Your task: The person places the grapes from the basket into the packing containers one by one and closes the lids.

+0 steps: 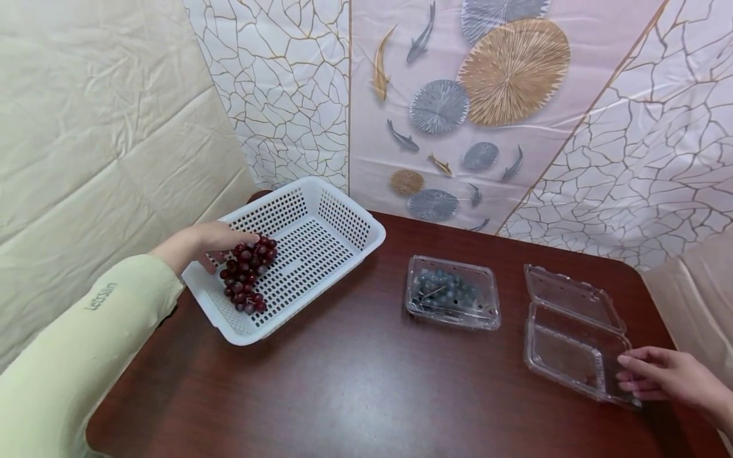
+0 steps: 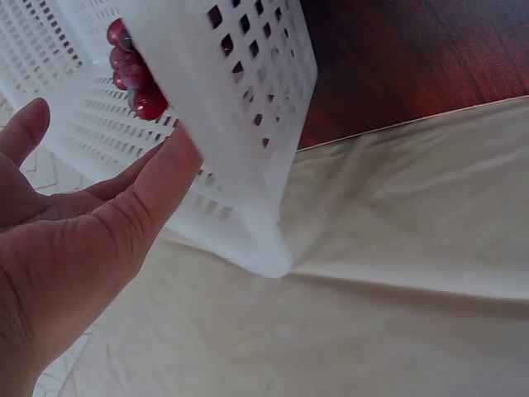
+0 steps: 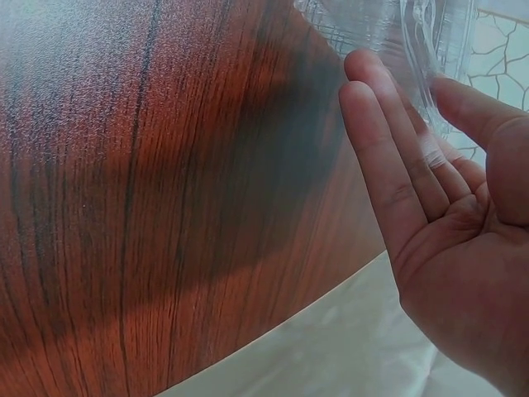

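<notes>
A bunch of dark red grapes (image 1: 247, 270) lies in the near left end of a white perforated basket (image 1: 375, 235). My left hand (image 1: 220, 238) reaches over the basket's left rim, its fingers beside the grapes. In the left wrist view that hand (image 2: 91, 215) has its thumb apart from its extended fingers, with part of the bunch hidden behind the rim. On the right, my right hand (image 1: 658, 375) pinches the near right corner of an open clear plastic clamshell box (image 1: 564, 350), thumb on one side and fingers on the other. The box's lid (image 1: 572, 299) stands tilted back.
A closed clear clamshell box (image 1: 487, 308) holding dark bluish-green grapes (image 1: 446, 289) stands between the basket and the open box. Everything rests on a dark reddish-brown wooden table (image 1: 355, 394). Patterned cloth (image 1: 435, 159) hangs behind its far edge, and cream cloth (image 1: 103, 127) hangs on the left.
</notes>
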Demonstrator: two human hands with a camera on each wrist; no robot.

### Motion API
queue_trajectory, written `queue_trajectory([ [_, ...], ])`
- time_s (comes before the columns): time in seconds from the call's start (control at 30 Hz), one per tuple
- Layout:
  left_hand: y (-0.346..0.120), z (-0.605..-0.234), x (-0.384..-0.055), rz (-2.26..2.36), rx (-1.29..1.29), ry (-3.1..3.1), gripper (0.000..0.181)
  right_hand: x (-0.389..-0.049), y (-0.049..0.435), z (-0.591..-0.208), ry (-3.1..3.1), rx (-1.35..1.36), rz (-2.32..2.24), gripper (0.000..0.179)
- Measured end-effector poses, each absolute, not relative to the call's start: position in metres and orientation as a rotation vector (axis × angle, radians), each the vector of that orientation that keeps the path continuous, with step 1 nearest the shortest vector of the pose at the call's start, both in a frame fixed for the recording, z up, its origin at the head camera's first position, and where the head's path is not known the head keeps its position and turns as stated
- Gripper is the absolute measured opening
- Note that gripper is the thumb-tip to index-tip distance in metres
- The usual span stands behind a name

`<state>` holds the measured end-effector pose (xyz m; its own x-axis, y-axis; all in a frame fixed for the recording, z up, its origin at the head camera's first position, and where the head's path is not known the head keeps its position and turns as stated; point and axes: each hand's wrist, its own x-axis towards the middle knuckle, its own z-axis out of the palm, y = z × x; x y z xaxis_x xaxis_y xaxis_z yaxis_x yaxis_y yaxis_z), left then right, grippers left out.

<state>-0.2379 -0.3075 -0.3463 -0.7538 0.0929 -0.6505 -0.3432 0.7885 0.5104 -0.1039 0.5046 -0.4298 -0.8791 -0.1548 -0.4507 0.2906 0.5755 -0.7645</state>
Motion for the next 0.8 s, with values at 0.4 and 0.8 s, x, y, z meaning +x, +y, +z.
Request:
queue_trajectory([
  [0.4, -0.308, -0.358, -0.249, 0.862, -0.262, 2.168, 0.088, -0.103, 0.508, -0.434, 2.324, 0.076, -1.287, 0.022],
  [0.8, -0.301, -0.369, -0.251, 0.991, -0.285, 2.105, 0.095, -0.106, 0.507, -0.434, 2.330, 0.079, -1.273, 0.023],
])
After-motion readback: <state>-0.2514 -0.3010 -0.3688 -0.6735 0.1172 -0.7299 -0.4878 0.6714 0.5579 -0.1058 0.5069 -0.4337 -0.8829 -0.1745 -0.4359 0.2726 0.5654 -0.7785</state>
